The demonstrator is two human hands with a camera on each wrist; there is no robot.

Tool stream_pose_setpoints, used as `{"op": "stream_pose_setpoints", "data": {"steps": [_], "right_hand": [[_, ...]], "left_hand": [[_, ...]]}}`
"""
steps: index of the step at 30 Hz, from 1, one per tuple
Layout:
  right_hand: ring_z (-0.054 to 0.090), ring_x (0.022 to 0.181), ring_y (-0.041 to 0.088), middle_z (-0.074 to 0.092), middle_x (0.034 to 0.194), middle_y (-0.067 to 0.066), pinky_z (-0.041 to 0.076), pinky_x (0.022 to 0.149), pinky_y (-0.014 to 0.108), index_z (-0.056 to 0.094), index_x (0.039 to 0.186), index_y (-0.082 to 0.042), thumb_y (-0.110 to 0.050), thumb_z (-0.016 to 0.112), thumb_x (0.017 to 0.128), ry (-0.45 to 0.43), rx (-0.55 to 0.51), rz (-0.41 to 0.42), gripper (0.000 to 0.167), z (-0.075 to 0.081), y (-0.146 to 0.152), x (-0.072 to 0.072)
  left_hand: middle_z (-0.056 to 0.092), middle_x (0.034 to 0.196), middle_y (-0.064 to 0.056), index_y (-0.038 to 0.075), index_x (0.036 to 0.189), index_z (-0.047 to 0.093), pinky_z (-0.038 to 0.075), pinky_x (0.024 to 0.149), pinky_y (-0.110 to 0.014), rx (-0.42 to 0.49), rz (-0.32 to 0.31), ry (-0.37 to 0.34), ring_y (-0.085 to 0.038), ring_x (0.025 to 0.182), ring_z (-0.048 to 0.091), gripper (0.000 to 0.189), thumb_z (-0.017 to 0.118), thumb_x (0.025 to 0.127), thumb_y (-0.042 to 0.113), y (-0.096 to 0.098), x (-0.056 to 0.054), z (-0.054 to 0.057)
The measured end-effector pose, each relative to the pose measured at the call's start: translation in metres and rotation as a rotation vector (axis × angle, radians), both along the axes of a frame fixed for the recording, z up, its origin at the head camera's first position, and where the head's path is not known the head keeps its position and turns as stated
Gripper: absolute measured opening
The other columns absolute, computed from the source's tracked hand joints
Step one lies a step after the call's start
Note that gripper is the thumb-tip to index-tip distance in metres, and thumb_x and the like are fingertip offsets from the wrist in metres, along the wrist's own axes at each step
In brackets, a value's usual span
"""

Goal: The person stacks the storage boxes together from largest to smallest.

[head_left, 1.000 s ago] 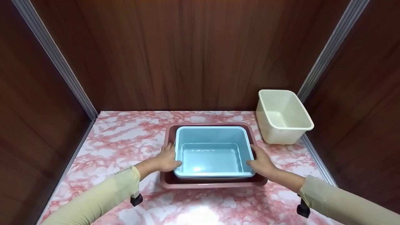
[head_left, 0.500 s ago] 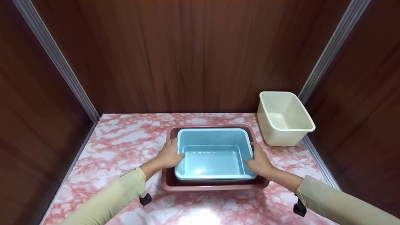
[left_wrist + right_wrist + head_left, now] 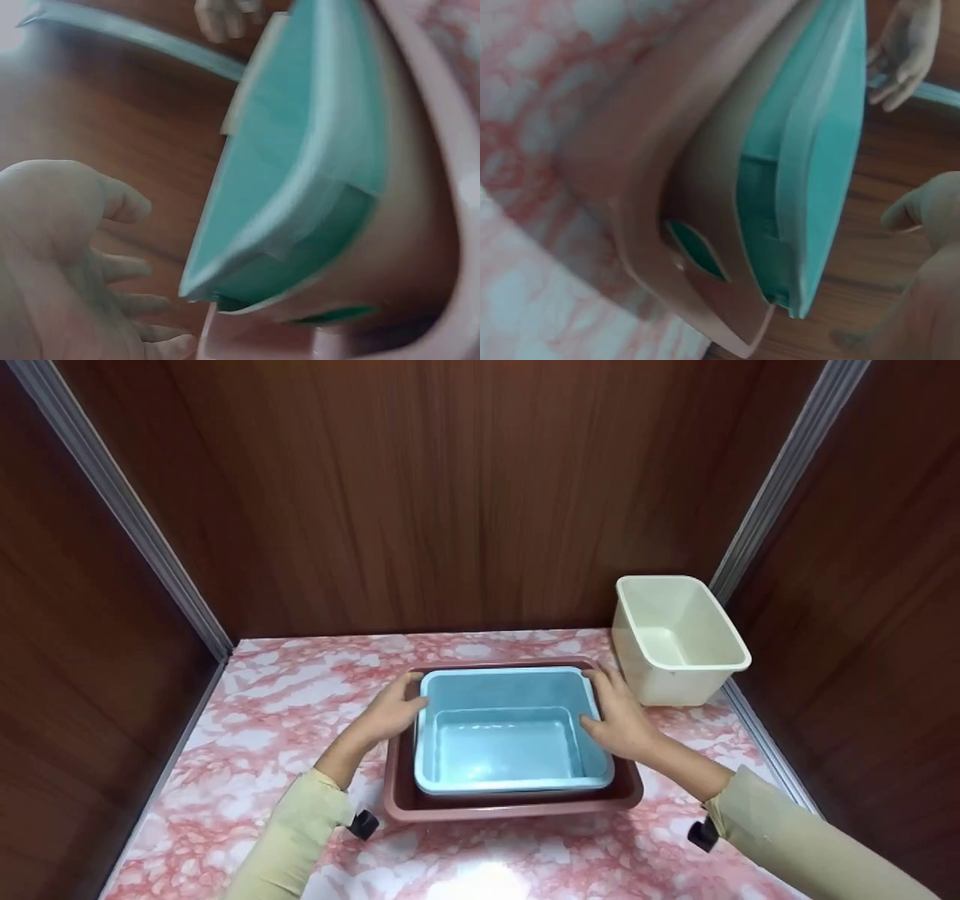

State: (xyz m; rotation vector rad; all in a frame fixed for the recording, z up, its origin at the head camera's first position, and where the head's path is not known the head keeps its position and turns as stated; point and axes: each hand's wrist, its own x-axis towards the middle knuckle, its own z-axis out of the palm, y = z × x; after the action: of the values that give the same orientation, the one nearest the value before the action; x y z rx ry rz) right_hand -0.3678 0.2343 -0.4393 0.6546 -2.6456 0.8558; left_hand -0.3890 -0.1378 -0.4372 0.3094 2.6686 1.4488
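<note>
A light blue rectangular basin (image 3: 502, 746) sits nested inside a larger reddish-brown tub (image 3: 514, 813) on the table. My left hand (image 3: 384, 714) hovers by the basin's far left corner, its fingers loosely bent. In the left wrist view, a gap separates that hand (image 3: 60, 259) from the basin's rim (image 3: 319, 142). Over the far right corner is my right hand (image 3: 624, 724), fingers spread. The right wrist view shows this hand (image 3: 930, 281) apart from the basin too. A brownish wall (image 3: 712, 157) with a slot surrounds the blue basin; whether it is a separate container I cannot tell.
A cream bin (image 3: 675, 686) stands at the back right, close to the tub. Dark wood panels (image 3: 450, 495) close in the back and both sides. The table (image 3: 285, 690) has a pink-and-white marbled top.
Both hands have slid from the blue basin's sides toward its far corners and come off its rim. The basin has tilted or shifted slightly inside the tub; the cream bin stays put.
</note>
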Motion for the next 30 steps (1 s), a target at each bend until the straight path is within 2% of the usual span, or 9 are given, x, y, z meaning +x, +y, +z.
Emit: {"op": "stream_pose_setpoints", "data": {"steps": [3, 6, 12, 16, 19, 23, 26, 30], "right_hand": [[0.038, 0.130, 0.043, 0.035, 0.143, 0.030, 0.034, 0.105, 0.054, 0.047, 0.131, 0.007, -0.001, 0.073, 0.077, 0.010, 0.023, 0.032, 0.060, 0.003, 0.002, -0.004], [0.041, 0.129, 0.036, 0.041, 0.141, 0.024, 0.036, 0.105, 0.049, 0.049, 0.131, 0.004, -0.002, 0.072, 0.081, 0.007, 0.035, 0.055, 0.056, 0.004, 0.003, -0.008], [0.047, 0.124, 0.033, 0.050, 0.134, 0.020, 0.040, 0.101, 0.046, 0.056, 0.126, 0.002, -0.002, 0.071, 0.082, 0.055, 0.045, 0.087, 0.047, -0.001, 0.006, -0.012], [0.048, 0.123, 0.033, 0.052, 0.131, 0.020, 0.038, 0.101, 0.049, 0.057, 0.125, 0.002, 0.000, 0.069, 0.083, 0.030, -0.045, 0.069, 0.044, -0.005, 0.013, -0.009], [0.047, 0.124, 0.033, 0.051, 0.134, 0.019, 0.041, 0.097, 0.051, 0.057, 0.126, 0.002, -0.001, 0.067, 0.085, -0.004, -0.132, 0.031, 0.043, -0.008, 0.022, -0.003], [0.049, 0.122, 0.037, 0.050, 0.137, 0.021, 0.046, 0.089, 0.055, 0.056, 0.128, 0.001, -0.001, 0.065, 0.088, -0.058, -0.239, -0.024, 0.041, -0.018, 0.033, 0.008], [0.050, 0.120, 0.042, 0.051, 0.135, 0.022, 0.045, 0.090, 0.056, 0.056, 0.128, 0.002, 0.002, 0.064, 0.088, -0.111, -0.331, -0.054, 0.041, -0.028, 0.037, 0.019], [0.049, 0.119, 0.048, 0.052, 0.131, 0.027, 0.044, 0.091, 0.059, 0.055, 0.128, 0.006, 0.009, 0.062, 0.088, -0.157, -0.441, -0.083, 0.041, -0.036, 0.034, 0.039]], "left_hand": [[0.041, 0.143, -0.027, -0.003, 0.142, 0.042, 0.030, 0.108, -0.051, 0.084, 0.015, -0.014, -0.042, 0.133, 0.036, 0.052, 0.056, 0.096, 0.016, -0.005, 0.000, 0.003], [0.040, 0.143, -0.027, -0.001, 0.142, 0.043, 0.032, 0.106, -0.052, 0.151, 0.033, -0.015, -0.044, 0.132, 0.036, 0.049, 0.055, 0.097, 0.016, -0.010, 0.000, 0.000], [0.039, 0.139, -0.031, -0.007, 0.141, 0.040, 0.036, 0.104, -0.051, 0.297, 0.088, -0.019, -0.047, 0.128, 0.040, 0.048, 0.052, 0.098, 0.007, -0.016, 0.006, -0.021], [0.037, 0.140, -0.032, -0.009, 0.141, 0.039, 0.034, 0.106, -0.051, 0.357, 0.110, -0.023, -0.048, 0.129, 0.038, 0.046, 0.051, 0.098, 0.004, -0.015, 0.018, -0.035], [0.038, 0.142, -0.031, -0.007, 0.141, 0.041, 0.032, 0.107, -0.051, 0.342, 0.136, 0.012, -0.047, 0.130, 0.038, 0.045, 0.051, 0.098, 0.004, -0.010, 0.031, -0.041], [0.037, 0.147, -0.024, 0.000, 0.145, 0.039, 0.025, 0.110, -0.052, 0.218, 0.167, 0.043, -0.040, 0.136, 0.032, 0.050, 0.054, 0.098, 0.011, -0.001, 0.047, -0.053], [0.032, 0.151, -0.020, 0.005, 0.149, 0.033, 0.023, 0.111, -0.053, 0.110, 0.161, 0.055, -0.036, 0.139, 0.027, 0.059, 0.057, 0.097, 0.018, 0.008, 0.058, -0.063], [0.030, 0.152, -0.019, 0.008, 0.152, 0.027, 0.024, 0.110, -0.055, 0.028, 0.156, 0.110, -0.036, 0.139, 0.026, 0.067, 0.061, 0.096, 0.021, 0.016, 0.067, -0.073]]}}
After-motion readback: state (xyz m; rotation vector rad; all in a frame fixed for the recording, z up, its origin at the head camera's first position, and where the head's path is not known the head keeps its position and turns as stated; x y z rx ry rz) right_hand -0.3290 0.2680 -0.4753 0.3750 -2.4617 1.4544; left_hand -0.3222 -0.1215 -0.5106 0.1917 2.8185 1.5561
